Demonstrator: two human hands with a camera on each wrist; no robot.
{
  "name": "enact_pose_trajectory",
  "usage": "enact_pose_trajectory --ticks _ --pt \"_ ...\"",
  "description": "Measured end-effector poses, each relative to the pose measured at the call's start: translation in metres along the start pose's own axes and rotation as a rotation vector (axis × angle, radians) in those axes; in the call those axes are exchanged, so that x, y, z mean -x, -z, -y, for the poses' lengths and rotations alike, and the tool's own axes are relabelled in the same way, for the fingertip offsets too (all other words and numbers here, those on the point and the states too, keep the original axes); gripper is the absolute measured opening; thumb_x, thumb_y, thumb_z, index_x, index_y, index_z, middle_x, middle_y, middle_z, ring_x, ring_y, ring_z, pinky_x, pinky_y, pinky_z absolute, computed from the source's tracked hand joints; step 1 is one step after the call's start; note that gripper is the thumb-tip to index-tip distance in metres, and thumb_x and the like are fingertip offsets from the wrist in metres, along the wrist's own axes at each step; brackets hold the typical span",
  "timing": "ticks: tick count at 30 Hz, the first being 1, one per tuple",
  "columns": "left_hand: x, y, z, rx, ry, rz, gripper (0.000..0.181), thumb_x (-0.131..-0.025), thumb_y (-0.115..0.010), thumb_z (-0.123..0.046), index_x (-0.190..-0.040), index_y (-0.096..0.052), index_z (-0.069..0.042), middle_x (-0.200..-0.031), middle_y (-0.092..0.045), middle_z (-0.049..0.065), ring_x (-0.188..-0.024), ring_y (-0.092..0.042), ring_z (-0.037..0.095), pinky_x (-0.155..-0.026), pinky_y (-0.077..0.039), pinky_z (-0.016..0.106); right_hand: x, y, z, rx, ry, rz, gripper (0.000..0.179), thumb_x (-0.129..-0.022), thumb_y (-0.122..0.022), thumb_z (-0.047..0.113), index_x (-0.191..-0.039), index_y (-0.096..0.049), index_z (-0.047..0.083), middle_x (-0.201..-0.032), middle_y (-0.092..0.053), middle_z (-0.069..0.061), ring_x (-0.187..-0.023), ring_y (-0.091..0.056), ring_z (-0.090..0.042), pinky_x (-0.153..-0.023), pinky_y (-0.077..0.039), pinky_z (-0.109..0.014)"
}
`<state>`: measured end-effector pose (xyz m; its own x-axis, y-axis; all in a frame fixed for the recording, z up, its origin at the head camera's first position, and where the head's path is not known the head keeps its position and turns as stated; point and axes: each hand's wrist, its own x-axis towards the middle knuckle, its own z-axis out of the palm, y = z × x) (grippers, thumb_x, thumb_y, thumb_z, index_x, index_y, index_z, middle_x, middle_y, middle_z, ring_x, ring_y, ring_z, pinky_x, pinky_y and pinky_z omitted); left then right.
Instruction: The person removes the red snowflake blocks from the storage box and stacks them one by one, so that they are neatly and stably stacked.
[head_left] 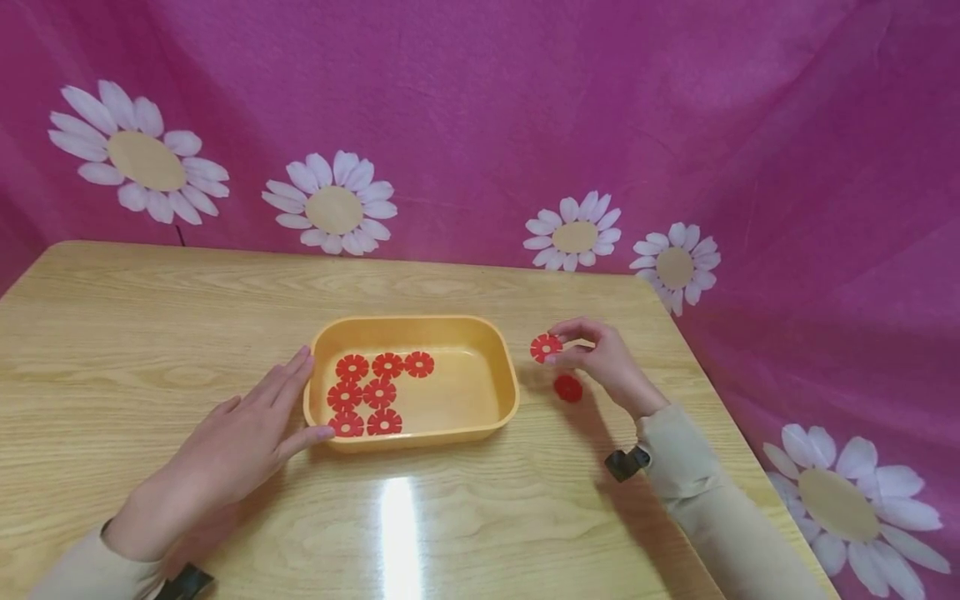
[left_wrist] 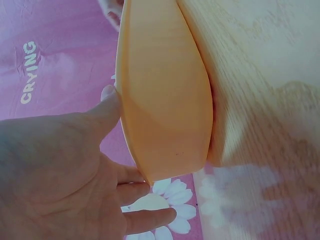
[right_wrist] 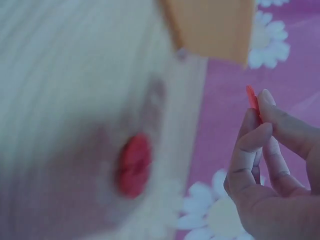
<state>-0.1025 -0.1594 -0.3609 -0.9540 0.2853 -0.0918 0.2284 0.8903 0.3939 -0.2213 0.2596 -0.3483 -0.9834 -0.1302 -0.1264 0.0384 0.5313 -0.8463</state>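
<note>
A yellow plastic tray sits mid-table with several red flower-shaped discs laid in rows in its left half. My left hand lies flat with straight fingers against the tray's left wall, thumb at its near corner. My right hand is raised just right of the tray and pinches one red disc between thumb and fingertips; the right wrist view shows that disc edge-on. Another red disc lies on the table under that hand, blurred in the right wrist view.
The wooden table ends close to the right of my right hand. A pink cloth with white daisies hangs behind and to the right. The tray's right half holds no discs.
</note>
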Motion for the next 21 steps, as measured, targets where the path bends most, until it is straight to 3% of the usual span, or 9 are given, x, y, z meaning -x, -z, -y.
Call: enact_pose_trajectory --ticks 8,14,21 --pt "0.000 0.000 0.000 0.001 -0.002 -0.003 0.099 -0.091 -0.052 -0.065 -0.157 -0.012 -0.004 -0.162 -0.013 0.018 -0.143 -0.021 0.046 -0.098 -0.028 0.075 0.009 0.012 -0.039 0.050 -0.124 -0.002 0.043 -0.087 -0.076 0.014 -0.125 -0.060 0.002 -0.125 -0.059 -0.016 -0.105 -0.055 -0.027 -0.083 -0.051 -0.025" --pt "0.000 -0.001 0.000 -0.002 -0.005 -0.009 0.098 -0.091 -0.051 -0.066 -0.157 -0.012 -0.003 -0.162 -0.013 0.018 -0.143 -0.021 0.046 -0.098 -0.029 0.075 0.013 0.014 -0.055 0.021 -0.140 -0.004 0.044 -0.085 -0.077 0.009 -0.124 -0.060 -0.001 -0.118 -0.059 -0.017 -0.094 -0.056 -0.023 -0.071 -0.054 -0.026" --pt "0.000 0.000 0.000 -0.001 -0.013 -0.016 0.099 -0.091 -0.051 -0.065 -0.157 -0.012 -0.004 -0.162 -0.013 0.018 -0.142 -0.022 0.047 -0.098 -0.030 0.074 0.014 0.014 -0.060 -0.024 -0.115 0.002 0.044 -0.084 -0.076 0.005 -0.123 -0.059 -0.006 -0.107 -0.060 -0.015 -0.079 -0.059 -0.014 -0.066 -0.055 -0.026"
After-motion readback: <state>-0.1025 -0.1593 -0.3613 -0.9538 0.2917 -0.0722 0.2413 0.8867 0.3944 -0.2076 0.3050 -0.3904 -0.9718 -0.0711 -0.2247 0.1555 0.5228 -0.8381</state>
